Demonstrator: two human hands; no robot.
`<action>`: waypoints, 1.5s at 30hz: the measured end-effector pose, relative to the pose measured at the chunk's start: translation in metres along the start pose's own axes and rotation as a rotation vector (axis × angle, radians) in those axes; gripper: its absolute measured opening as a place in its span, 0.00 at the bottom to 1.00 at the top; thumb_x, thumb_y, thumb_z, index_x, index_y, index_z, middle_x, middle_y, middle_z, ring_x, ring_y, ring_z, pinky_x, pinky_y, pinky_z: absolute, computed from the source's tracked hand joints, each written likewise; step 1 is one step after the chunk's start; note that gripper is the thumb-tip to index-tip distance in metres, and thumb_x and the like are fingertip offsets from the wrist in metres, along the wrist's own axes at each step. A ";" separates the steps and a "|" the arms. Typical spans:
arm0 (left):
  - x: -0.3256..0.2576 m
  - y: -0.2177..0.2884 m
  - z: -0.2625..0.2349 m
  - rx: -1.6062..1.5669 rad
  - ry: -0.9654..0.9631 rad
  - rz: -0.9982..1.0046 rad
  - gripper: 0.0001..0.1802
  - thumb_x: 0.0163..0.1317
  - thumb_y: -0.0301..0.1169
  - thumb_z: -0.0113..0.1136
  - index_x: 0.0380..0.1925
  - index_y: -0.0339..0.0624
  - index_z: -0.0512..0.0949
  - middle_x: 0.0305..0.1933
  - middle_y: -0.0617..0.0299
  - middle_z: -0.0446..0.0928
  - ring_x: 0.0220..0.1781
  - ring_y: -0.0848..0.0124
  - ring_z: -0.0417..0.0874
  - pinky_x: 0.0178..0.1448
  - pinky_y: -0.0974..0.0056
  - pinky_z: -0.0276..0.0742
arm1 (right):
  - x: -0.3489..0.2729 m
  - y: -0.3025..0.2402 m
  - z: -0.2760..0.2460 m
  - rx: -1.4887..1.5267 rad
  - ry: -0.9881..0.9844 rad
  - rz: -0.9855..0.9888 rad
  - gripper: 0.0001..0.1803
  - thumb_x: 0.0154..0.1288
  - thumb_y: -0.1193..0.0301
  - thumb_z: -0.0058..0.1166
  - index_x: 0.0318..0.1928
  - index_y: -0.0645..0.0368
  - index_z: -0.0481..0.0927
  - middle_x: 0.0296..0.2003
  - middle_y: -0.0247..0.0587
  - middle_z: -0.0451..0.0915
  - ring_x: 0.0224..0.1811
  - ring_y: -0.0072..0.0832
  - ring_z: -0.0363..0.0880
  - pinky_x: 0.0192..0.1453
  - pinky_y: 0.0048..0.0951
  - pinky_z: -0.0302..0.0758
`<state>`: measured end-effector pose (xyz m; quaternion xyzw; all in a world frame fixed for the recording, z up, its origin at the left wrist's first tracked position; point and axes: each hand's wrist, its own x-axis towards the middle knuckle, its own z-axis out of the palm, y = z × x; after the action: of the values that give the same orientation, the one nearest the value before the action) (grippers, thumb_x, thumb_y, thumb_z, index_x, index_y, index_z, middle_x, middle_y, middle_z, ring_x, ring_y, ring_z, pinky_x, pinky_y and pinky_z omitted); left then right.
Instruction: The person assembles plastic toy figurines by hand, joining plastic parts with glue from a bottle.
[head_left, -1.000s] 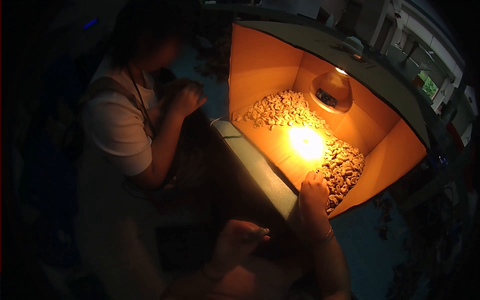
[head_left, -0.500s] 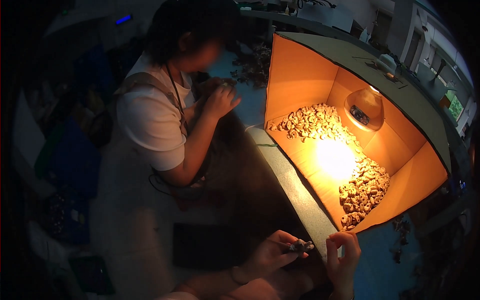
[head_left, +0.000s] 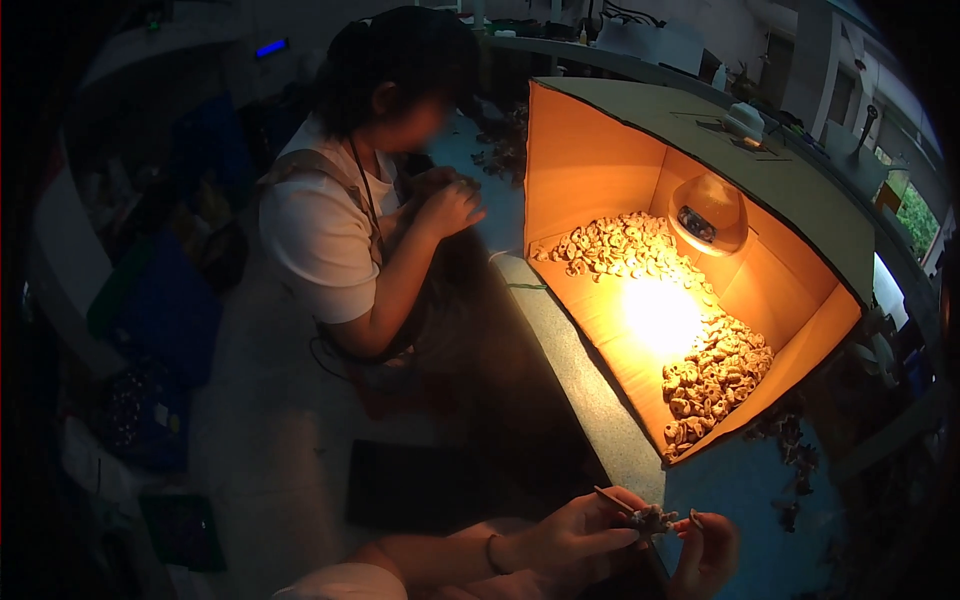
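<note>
Close view of two bare hands at a bench: the fingers of the left hand [head_left: 565, 542] close on a small, lumpy grey-brown piece [head_left: 654, 519], gripped near the fingertips with thumb and fingers on either side; a thin stick [head_left: 613, 500] slants up and left beside it from the same grip. The thumb and bent forefinger of the right hand [head_left: 712, 556] come nearly together at the piece's right-hand end; whether they touch it or pinch something small of their own cannot be told. A dark band [head_left: 492, 553] circles the left wrist. Both hands lie in front of the near corner of an open-sided cardboard box [head_left: 590, 145], beside a pale bench strip [head_left: 560, 322] and a blue surface [head_left: 742, 500] bearing dark clumps [head_left: 797, 460]. Within the box, small tan ring-like pieces [head_left: 716, 385] form a curved heap around a bright glare; above hangs a lamp shade [head_left: 715, 222] with a dark rectangular patch, its details illegible. At left, a co-worker [head_left: 315, 235] in a light short-sleeved top holds both hands together before the chest. Behind, a blue-lit panel [head_left: 271, 48] glows, too small to read.
</note>
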<state>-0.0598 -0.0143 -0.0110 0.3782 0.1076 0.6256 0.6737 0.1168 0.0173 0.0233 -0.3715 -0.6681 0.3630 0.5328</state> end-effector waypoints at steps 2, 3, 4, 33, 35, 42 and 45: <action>-0.001 -0.009 0.006 -0.012 -0.034 -0.069 0.16 0.64 0.24 0.51 0.52 0.39 0.66 0.52 0.60 0.71 0.55 0.74 0.71 0.59 0.67 0.67 | -0.001 0.002 -0.011 -0.019 0.031 -0.003 0.08 0.62 0.79 0.53 0.42 0.65 0.75 0.36 0.41 0.79 0.35 0.24 0.77 0.42 0.22 0.75; 0.000 -0.009 0.011 -0.017 -0.044 -0.067 0.16 0.64 0.25 0.51 0.53 0.40 0.66 0.53 0.60 0.71 0.55 0.75 0.70 0.59 0.68 0.66 | -0.005 0.001 -0.015 -0.036 0.068 0.008 0.08 0.61 0.79 0.54 0.42 0.65 0.75 0.36 0.42 0.79 0.35 0.24 0.77 0.42 0.22 0.75; 0.000 -0.008 0.017 -0.020 -0.040 -0.081 0.16 0.64 0.25 0.51 0.53 0.40 0.66 0.53 0.60 0.71 0.55 0.75 0.70 0.59 0.68 0.66 | -0.009 0.000 -0.018 -0.036 0.075 0.021 0.08 0.61 0.79 0.54 0.42 0.65 0.75 0.36 0.42 0.79 0.35 0.24 0.77 0.42 0.22 0.75; 0.014 -0.039 0.046 0.053 -0.088 -0.149 0.17 0.61 0.21 0.52 0.50 0.33 0.65 0.50 0.47 0.73 0.48 0.65 0.78 0.51 0.61 0.76 | -0.003 -0.008 -0.064 -0.243 -0.055 -0.374 0.17 0.42 0.84 0.60 0.37 0.64 0.78 0.33 0.46 0.82 0.34 0.38 0.82 0.36 0.30 0.79; 0.014 -0.039 0.047 0.057 -0.079 -0.157 0.17 0.61 0.21 0.52 0.51 0.33 0.65 0.50 0.47 0.73 0.49 0.65 0.78 0.51 0.61 0.76 | 0.000 -0.010 -0.064 -0.241 -0.059 -0.385 0.17 0.42 0.83 0.60 0.38 0.64 0.78 0.34 0.46 0.82 0.34 0.38 0.82 0.36 0.30 0.79; 0.019 -0.031 0.061 0.225 0.061 -0.226 0.14 0.60 0.27 0.54 0.44 0.40 0.65 0.40 0.51 0.74 0.38 0.67 0.78 0.40 0.65 0.74 | 0.005 -0.014 -0.064 -0.378 -0.020 -0.467 0.14 0.45 0.86 0.56 0.35 0.58 0.78 0.30 0.45 0.82 0.30 0.35 0.82 0.32 0.27 0.79; 0.020 -0.033 0.057 0.116 0.013 -0.236 0.13 0.60 0.27 0.53 0.44 0.40 0.66 0.40 0.51 0.74 0.37 0.68 0.77 0.39 0.65 0.73 | 0.006 -0.014 -0.065 -0.372 -0.050 -0.455 0.14 0.46 0.85 0.56 0.35 0.58 0.77 0.30 0.45 0.82 0.31 0.34 0.82 0.33 0.27 0.79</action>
<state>0.0040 -0.0149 0.0135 0.3972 0.1916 0.5372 0.7189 0.1781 0.0219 0.0496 -0.2946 -0.8021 0.1145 0.5067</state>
